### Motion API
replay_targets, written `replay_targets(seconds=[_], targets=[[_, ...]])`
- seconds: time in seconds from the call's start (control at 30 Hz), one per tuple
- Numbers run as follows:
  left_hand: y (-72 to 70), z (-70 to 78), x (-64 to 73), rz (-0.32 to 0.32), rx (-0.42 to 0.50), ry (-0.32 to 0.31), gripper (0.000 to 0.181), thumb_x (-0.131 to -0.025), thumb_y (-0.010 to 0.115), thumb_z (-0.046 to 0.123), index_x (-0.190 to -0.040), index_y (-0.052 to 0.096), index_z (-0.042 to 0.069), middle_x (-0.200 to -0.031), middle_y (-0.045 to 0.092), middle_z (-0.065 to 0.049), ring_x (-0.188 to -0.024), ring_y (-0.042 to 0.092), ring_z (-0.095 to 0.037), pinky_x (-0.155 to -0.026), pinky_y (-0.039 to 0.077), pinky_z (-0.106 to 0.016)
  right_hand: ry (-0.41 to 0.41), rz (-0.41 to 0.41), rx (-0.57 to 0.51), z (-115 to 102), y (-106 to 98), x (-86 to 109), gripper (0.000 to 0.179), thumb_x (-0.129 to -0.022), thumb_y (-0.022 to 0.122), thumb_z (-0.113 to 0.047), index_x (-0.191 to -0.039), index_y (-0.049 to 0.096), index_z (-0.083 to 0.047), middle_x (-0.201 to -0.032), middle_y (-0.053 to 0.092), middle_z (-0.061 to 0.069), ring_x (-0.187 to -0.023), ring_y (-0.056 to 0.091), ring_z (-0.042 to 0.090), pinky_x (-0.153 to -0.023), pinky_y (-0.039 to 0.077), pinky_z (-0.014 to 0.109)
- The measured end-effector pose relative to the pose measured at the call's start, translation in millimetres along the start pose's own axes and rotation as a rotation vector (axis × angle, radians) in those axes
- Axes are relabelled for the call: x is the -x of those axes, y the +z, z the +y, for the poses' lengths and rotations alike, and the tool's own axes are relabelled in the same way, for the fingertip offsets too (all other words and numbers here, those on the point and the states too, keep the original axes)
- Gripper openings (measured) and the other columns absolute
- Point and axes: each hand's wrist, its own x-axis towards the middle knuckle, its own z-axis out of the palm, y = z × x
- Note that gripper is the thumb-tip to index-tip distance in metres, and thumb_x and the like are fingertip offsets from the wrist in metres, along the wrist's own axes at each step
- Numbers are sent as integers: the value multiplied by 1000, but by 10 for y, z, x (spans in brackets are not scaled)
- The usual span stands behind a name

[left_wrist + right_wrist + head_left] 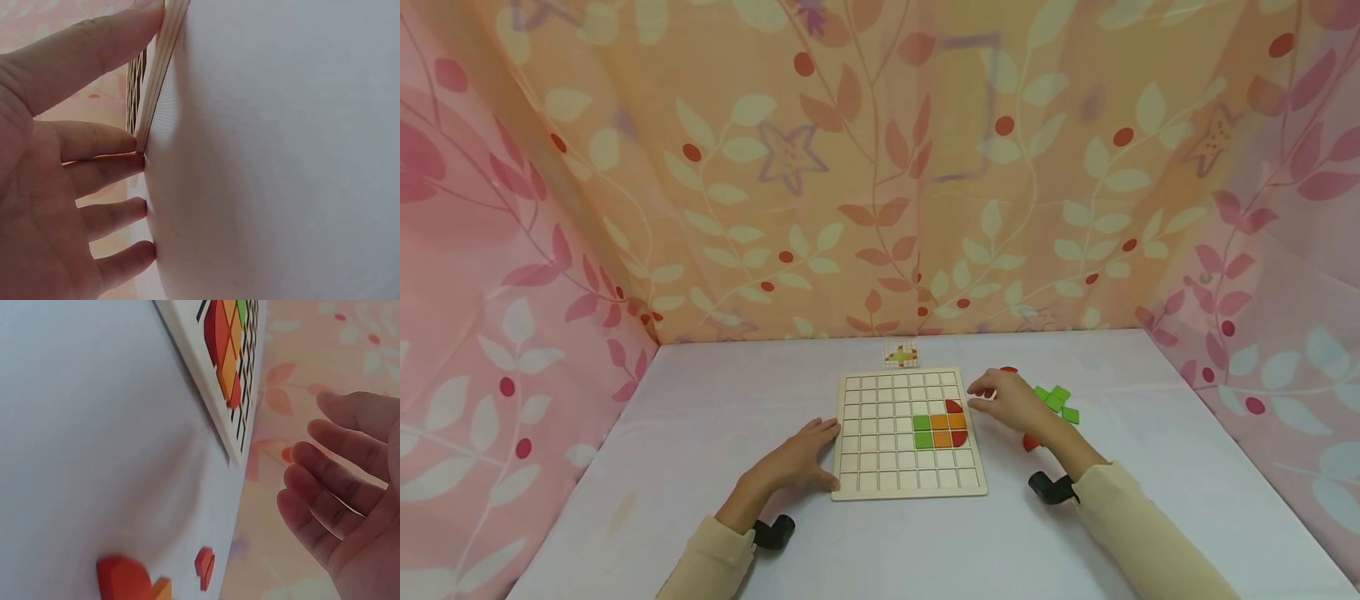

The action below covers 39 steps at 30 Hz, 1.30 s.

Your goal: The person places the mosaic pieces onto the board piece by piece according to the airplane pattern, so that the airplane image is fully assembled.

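1. Along the left edge of the wooden grid board (887,457), touching the rim with the left hand (793,460), stretching the fingers fairly straight and setting the thumb close to the near-left corner; not curling round anything.
2. Just beside the board's right edge, hovering with the right hand (1011,400), bending the fingers loosely and gripping nothing, as the right wrist view is showing.
3. On the right half of the grid, showing two green squares (922,432), three orange squares (941,431) and two curved red pieces (959,438), filling neighbouring cells toward the right side.
4. To the right of the board, showing several loose green pieces (1056,399) lying close together on the white cloth (917,550), plus loose red pieces (1031,442) and, in the right wrist view, one orange piece (162,589).
5. Beyond the board's far edge, showing a small pattern card (901,354).
6. At both wrists, wearing beige sleeves (1138,525) and black wrist cameras (1051,488).
7. Around the table, showing floral curtains (880,167) hanging behind and at both sides.
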Motion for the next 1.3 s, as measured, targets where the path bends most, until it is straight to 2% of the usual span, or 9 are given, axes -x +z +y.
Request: replay_targets(seconds=[0.1, 0.37, 0.67, 0.9, 1.13, 1.3], targets=[[3, -3, -3, -1, -4, -5, 91, -70, 87, 20, -144, 42, -5, -155, 38, -17, -147, 24, -41, -117, 26, -56, 10, 21, 18, 80, -45, 30, 22, -87, 71, -16, -103, 74, -2, -88, 67, 2, -83, 56, 17, -71, 47, 28], [31, -10, 4, -3, 1, -24, 91, -70, 87, 22, -145, 41, -3, -155, 37, -16, -148, 23, -40, -117, 26, -56, 111, 30, 17, 282, -161, 164, 25, -88, 71, -16, -107, 72, 0, -96, 68, 8, -87, 57, 21, -75, 51, 31], [22, -4, 1, -12, -6, -33, 91, -71, 87, 22, -146, 41, -2, -156, 36, -14, -148, 22, -40, -117, 26, -57, 222, 51, 13, 602, -286, 360, 31, -89, 68, -17, -113, 69, 2, -103, 67, 14, -92, 59, 26, -85, 54, 46], [22, -2, 8, -4, 8, -30, 92, -69, 88, 21, -145, 42, -2, -156, 37, -15, -148, 23, -39, -117, 26, -57, 315, 37, 10, 791, -328, 470, 36, -88, 70, -18, -116, 66, 5, -106, 65, 20, -95, 58, 30, -89, 53, 50], [33, -18, -10, -3, 2, -26, 92, -70, 87, 23, -146, 41, -2, -156, 36, -14, -148, 22, -38, -117, 26, -56, 341, 25, 66, 985, -350, 550, 35, -86, 71, -16, -112, 67, 7, -100, 64, 19, -89, 57, 29, -86, 53, 50], [21, -17, -16, 0, -10, -25, 92, -70, 87, 23, -146, 41, -2, -156, 36, -14, -148, 22, -39, -117, 26, -56, 339, 11, 88, 1057, -369, 588, 36, -85, 72, -14, -111, 67, 10, -99, 64, 19, -91, 59, 32, -89, 51, 54]])
